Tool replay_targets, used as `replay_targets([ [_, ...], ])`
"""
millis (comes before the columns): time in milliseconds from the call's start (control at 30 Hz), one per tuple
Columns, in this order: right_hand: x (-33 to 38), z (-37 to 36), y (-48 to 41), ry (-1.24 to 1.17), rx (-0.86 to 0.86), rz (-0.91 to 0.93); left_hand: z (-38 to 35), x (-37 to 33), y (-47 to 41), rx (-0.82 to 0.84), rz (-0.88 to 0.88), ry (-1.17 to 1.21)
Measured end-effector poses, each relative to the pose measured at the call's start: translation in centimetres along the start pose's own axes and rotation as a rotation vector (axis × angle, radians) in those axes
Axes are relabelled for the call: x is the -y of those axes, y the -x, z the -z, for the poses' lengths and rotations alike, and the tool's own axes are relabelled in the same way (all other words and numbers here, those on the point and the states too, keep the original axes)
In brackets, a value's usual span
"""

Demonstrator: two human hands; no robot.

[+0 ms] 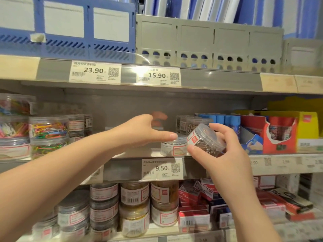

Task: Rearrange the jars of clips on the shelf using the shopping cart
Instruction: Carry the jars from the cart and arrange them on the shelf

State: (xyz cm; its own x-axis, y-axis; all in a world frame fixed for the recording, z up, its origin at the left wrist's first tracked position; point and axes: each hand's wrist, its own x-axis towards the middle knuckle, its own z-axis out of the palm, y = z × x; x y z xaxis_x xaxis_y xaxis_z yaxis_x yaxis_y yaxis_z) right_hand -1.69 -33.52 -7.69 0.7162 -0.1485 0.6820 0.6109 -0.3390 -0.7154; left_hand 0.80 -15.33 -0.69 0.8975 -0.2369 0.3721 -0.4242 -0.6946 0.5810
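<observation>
My right hand (222,154) grips a clear jar of metal clips (206,138), tilted on its side, just in front of the middle shelf (132,169). Below and left of it another clear jar (172,146) stands on that shelf. My left hand (148,131) reaches over the bare stretch of the shelf with its fingers loosely extended, the thumb tip above that standing jar; it holds nothing. More jars of dark clips (188,122) stand at the back. Stacked jars of coloured clips (49,130) fill the shelf's left side. No shopping cart is in view.
Red and yellow stationery boxes (279,135) and blue packs (225,119) stand to the right on the middle shelf. Jars of clips (134,193) and red staple boxes (194,219) fill the lower shelf. Blue (66,27) and grey file holders (209,42) sit on the top shelf.
</observation>
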Motion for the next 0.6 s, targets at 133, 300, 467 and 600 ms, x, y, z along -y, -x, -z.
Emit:
replay_targets([
  [133,0.9,-0.8,-0.2,0.025,0.031,0.047,0.2,-0.7,1.3,0.106,-0.197,0.090],
  [300,2.2,-1.4,-0.4,0.032,0.039,0.096,0.4,-1.5,2.4,0.151,-0.344,0.077],
  [467,2.6,-1.9,-0.7,-0.002,0.030,0.181,1.0,-1.2,2.4,0.094,-0.353,0.170],
  [600,2.6,-2.8,-0.9,-0.008,0.046,0.265,1.6,-0.6,2.0,0.059,-0.281,0.244],
])
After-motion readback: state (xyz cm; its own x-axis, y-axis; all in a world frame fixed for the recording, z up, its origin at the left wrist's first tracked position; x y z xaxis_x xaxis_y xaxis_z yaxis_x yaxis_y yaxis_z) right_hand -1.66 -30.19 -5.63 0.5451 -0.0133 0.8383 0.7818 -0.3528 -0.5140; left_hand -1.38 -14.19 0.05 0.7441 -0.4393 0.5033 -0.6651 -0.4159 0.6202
